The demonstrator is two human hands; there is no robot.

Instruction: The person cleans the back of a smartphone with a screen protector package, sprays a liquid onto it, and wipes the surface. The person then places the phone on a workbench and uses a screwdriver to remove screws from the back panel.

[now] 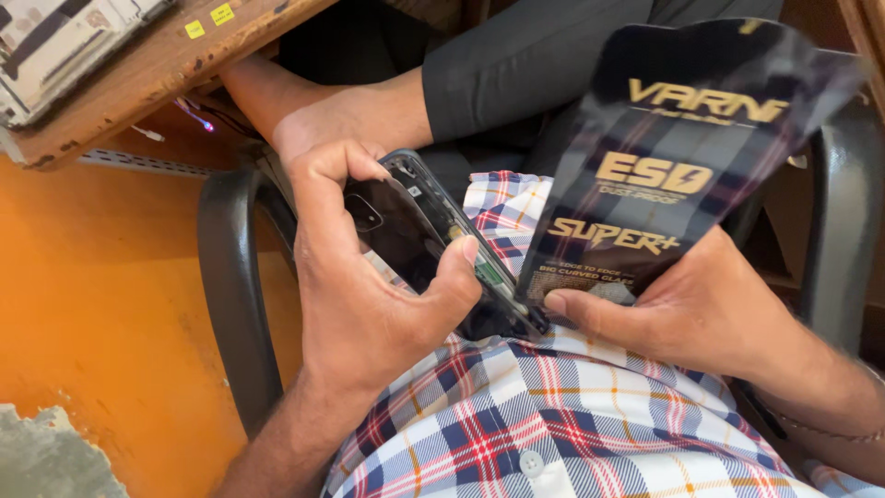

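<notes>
The left hand (pixel 355 304) has its fingers curled round a black phone (pixel 415 235), thumb pressed on the glossy dark face; the frame edge shows small inner parts and a camera cutout. It sits tilted above the checked shirt (pixel 544 433). The right hand (pixel 682 309) pinches a dark translucent pouch (pixel 673 148) with gold print, just right of the phone, touching its near end

Left hand (pixel 355 277) grips black phone (pixel 415 235) (back open); right hand (pixel 687 309) holds dark translucent pouch (pixel 682 157).
</notes>
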